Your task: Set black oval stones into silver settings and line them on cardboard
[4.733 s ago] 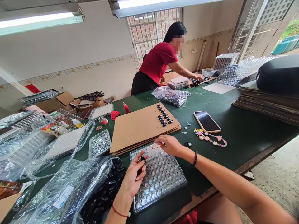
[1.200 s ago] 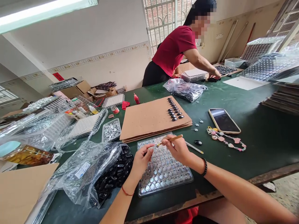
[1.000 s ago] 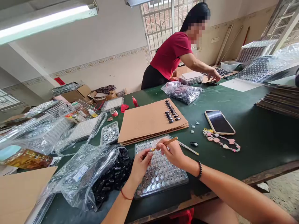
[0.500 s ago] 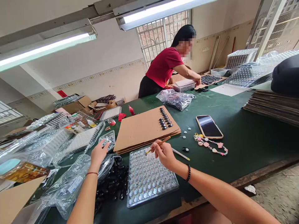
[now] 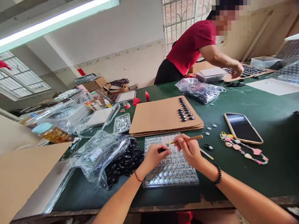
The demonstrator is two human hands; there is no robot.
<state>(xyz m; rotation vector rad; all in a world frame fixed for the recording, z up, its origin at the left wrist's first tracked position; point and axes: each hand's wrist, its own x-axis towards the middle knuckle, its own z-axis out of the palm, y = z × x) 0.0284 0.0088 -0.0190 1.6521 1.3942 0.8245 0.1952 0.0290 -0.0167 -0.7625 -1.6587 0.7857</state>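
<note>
Pinching a small dark piece point(image 5: 163, 150) over the clear tray point(image 5: 149, 182) at the counter's point(image 5: 268, 183) near edge, the left hand point(image 5: 154, 155) meets the right hand point(image 5: 190, 149), whose fingers grip a thin wooden stick point(image 5: 187, 140); best to keep the piece steady and bring the stick's tip squarely onto it

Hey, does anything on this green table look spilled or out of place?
A few small silver pins and one black bead lie loose on the table, right of the cardboard sheets, outside any tray.
</note>
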